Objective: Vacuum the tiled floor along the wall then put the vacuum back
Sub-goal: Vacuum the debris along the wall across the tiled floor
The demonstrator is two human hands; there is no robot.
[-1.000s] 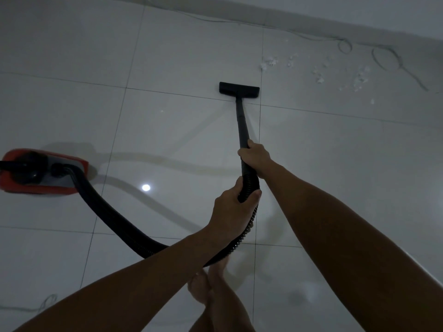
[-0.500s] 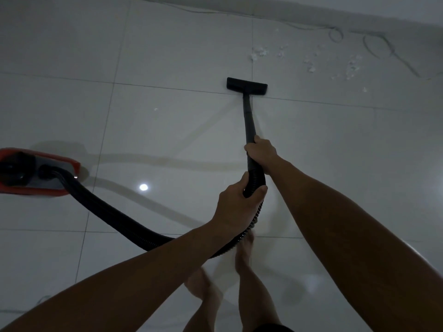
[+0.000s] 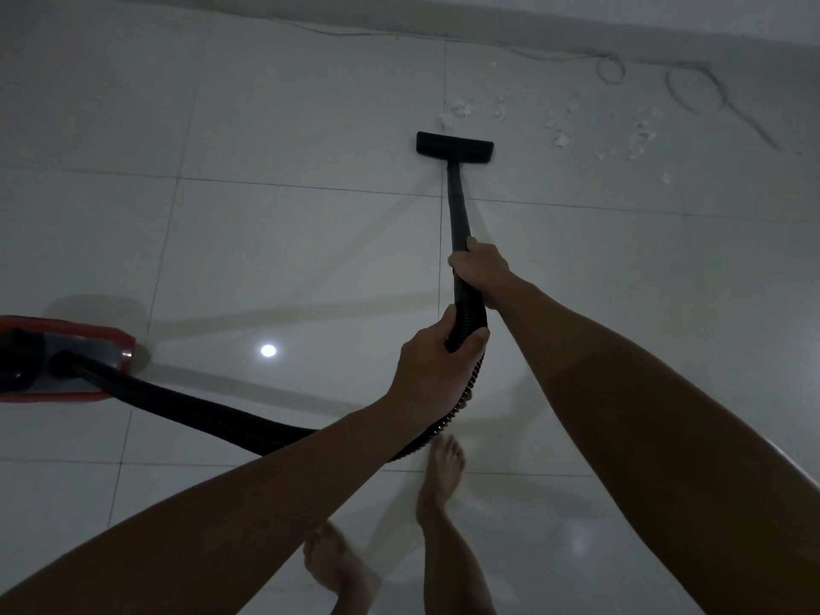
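A dim room is seen, floored with large glossy pale tiles divided by thin dark grout lines. One small bright light spot is reflected in the floor left of the wand. The wall runs across the top, and a thin cord is looped on the floor at its foot, right of the wand. White debris is scattered between the cord and the black nozzle, which is set flat on the tiles just short of the nearest scraps. The wand is gripped by the right hand, fingers wrapped round it. Below that, the ribbed hose end is clasped in the closed grip of the left hand. The hose is trailed left of the wand to the red vacuum, partly cut off at the frame edge. Bare feet are seen on the tiles below the hands.
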